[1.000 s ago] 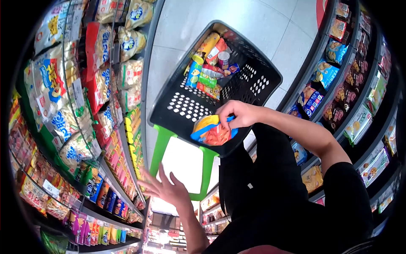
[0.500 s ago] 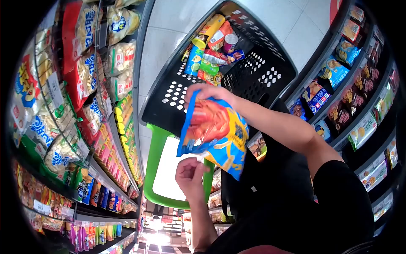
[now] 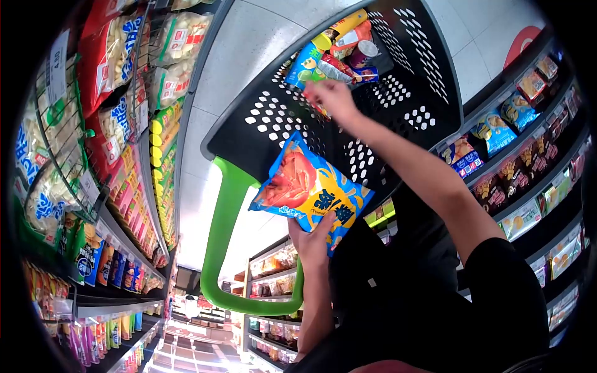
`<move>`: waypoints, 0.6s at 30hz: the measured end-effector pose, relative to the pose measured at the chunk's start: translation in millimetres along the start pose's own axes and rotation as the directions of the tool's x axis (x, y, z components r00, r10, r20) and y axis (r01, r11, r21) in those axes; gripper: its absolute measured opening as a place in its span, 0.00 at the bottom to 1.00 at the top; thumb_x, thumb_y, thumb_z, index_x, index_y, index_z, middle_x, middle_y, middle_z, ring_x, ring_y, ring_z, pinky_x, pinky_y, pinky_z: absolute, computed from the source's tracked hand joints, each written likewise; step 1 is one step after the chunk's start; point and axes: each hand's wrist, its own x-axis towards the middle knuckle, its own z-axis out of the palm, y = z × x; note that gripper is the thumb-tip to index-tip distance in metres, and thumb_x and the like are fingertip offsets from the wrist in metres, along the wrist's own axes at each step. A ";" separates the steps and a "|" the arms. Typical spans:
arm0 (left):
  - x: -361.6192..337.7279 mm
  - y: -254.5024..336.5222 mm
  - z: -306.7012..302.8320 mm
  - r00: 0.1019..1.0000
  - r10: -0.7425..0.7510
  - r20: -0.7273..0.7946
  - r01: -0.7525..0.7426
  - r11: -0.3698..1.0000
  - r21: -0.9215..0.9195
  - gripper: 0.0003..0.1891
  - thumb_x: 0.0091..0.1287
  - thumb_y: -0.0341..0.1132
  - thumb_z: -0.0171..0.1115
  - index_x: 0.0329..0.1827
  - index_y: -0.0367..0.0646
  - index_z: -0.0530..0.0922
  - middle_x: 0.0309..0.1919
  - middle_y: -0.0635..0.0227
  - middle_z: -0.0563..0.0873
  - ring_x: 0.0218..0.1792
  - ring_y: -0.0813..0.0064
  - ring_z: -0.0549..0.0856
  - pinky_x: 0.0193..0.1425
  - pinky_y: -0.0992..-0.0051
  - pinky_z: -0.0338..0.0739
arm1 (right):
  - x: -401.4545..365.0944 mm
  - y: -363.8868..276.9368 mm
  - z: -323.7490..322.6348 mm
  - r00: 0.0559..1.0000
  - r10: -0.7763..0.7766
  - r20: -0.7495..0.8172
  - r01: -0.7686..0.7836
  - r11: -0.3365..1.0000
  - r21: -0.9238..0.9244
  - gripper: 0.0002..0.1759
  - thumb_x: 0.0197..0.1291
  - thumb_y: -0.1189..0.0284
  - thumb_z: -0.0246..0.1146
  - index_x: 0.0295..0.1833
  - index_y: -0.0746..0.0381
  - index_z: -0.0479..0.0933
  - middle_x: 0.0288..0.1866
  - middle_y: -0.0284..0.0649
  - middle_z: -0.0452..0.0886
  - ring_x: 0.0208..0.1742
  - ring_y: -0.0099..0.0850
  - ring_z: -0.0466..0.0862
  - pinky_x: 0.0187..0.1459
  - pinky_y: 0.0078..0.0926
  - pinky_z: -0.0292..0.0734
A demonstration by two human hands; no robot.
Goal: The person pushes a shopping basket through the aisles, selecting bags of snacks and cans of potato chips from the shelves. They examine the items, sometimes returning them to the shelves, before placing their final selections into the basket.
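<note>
Your left hand grips the snack bag in its fingers, near the basket's green handle. Your right hand is over packets, its grip unclear; shelves flank you.

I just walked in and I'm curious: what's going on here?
Between store shelves of packaged snacks, a person's left hand holds a puffy blue-and-yellow plastic snack bag by the near end of a black perforated basket with a green handle. Their right hand is inside, at the colourful packages; whether it grips one is unclear.
</note>
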 end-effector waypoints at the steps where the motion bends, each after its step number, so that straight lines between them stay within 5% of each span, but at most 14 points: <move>1: -0.5 0.9 0.4 1.000 -0.003 -0.029 0.002 0.999 -0.032 0.38 0.52 0.20 0.70 0.67 0.33 0.61 0.51 0.55 0.80 0.47 0.63 0.84 0.54 0.68 0.80 | 27.0 11.9 -17.7 0.982 -0.065 -0.175 0.026 0.976 -0.216 0.14 0.55 0.65 0.67 0.42 0.64 0.83 0.28 0.39 0.84 0.34 0.26 0.84 0.41 0.24 0.79; 2: -0.1 1.1 -0.4 1.000 -0.004 -0.031 0.003 0.999 -0.035 0.38 0.52 0.20 0.70 0.67 0.33 0.61 0.51 0.55 0.80 0.47 0.63 0.84 0.54 0.68 0.80 | 52.7 23.8 -36.2 0.931 -0.162 -0.328 0.010 0.907 -0.421 0.18 0.50 0.61 0.70 0.41 0.64 0.84 0.26 0.40 0.83 0.33 0.31 0.85 0.40 0.29 0.80; 5: 1.2 5.2 -3.1 1.000 0.015 -0.008 -0.014 0.996 0.087 0.40 0.51 0.22 0.72 0.67 0.33 0.61 0.52 0.54 0.79 0.50 0.65 0.82 0.54 0.68 0.78 | 113.4 61.2 -76.1 0.893 -0.306 -0.329 0.012 0.748 -0.663 0.22 0.49 0.62 0.70 0.48 0.63 0.81 0.41 0.49 0.83 0.47 0.46 0.84 0.49 0.39 0.79; 7: 2.2 9.4 -3.6 0.999 0.017 -0.042 -0.012 0.995 0.103 0.37 0.50 0.21 0.73 0.63 0.33 0.64 0.50 0.56 0.81 0.47 0.67 0.83 0.53 0.69 0.79 | 138.4 67.7 -79.3 0.853 -0.458 -0.252 -0.002 0.480 -0.877 0.30 0.49 0.63 0.70 0.58 0.62 0.75 0.63 0.54 0.71 0.64 0.55 0.71 0.60 0.49 0.71; 8: 1.4 8.5 -4.4 0.997 0.015 -0.079 -0.006 0.994 0.111 0.34 0.49 0.20 0.75 0.59 0.33 0.68 0.47 0.58 0.83 0.45 0.70 0.84 0.51 0.71 0.80 | 152.2 65.6 -84.5 0.888 -0.430 -0.162 0.037 0.419 -0.907 0.35 0.51 0.59 0.69 0.64 0.61 0.70 0.72 0.54 0.57 0.72 0.55 0.60 0.64 0.54 0.65; 10: -2.0 1.6 -8.5 0.985 -0.009 -0.172 0.032 0.991 0.130 0.33 0.48 0.22 0.77 0.57 0.33 0.70 0.45 0.59 0.84 0.43 0.71 0.84 0.49 0.72 0.80 | 180.5 66.6 -87.1 0.868 -0.491 -0.075 -0.077 0.015 -0.997 0.31 0.55 0.58 0.66 0.62 0.60 0.71 0.71 0.54 0.58 0.72 0.54 0.60 0.64 0.52 0.66; 13: -5.7 3.0 -10.6 0.988 -0.034 -0.149 0.058 0.986 0.159 0.29 0.48 0.24 0.77 0.54 0.31 0.74 0.43 0.60 0.85 0.42 0.73 0.85 0.48 0.73 0.80 | 186.6 62.7 -72.6 0.831 -0.513 -0.218 -0.232 0.038 -0.972 0.41 0.50 0.42 0.64 0.61 0.62 0.73 0.70 0.57 0.54 0.71 0.53 0.56 0.59 0.54 0.68; 17: -3.5 -0.6 -21.3 0.991 -0.086 -0.107 0.110 0.961 0.254 0.27 0.49 0.24 0.77 0.53 0.31 0.75 0.42 0.60 0.85 0.42 0.73 0.85 0.48 0.74 0.80 | 227.8 75.4 -100.3 0.806 -0.488 -0.334 -0.295 0.158 -0.943 0.40 0.51 0.42 0.63 0.58 0.63 0.75 0.70 0.57 0.54 0.70 0.53 0.57 0.61 0.54 0.67; 18: -1.1 2.5 -20.5 0.996 -0.064 -0.063 0.078 0.968 0.240 0.27 0.49 0.24 0.76 0.53 0.31 0.74 0.43 0.60 0.85 0.42 0.73 0.85 0.48 0.73 0.80 | 240.0 78.8 -119.3 0.885 -0.391 -0.253 -0.253 0.053 -0.966 0.34 0.54 0.47 0.62 0.58 0.63 0.75 0.65 0.53 0.62 0.65 0.50 0.65 0.57 0.50 0.71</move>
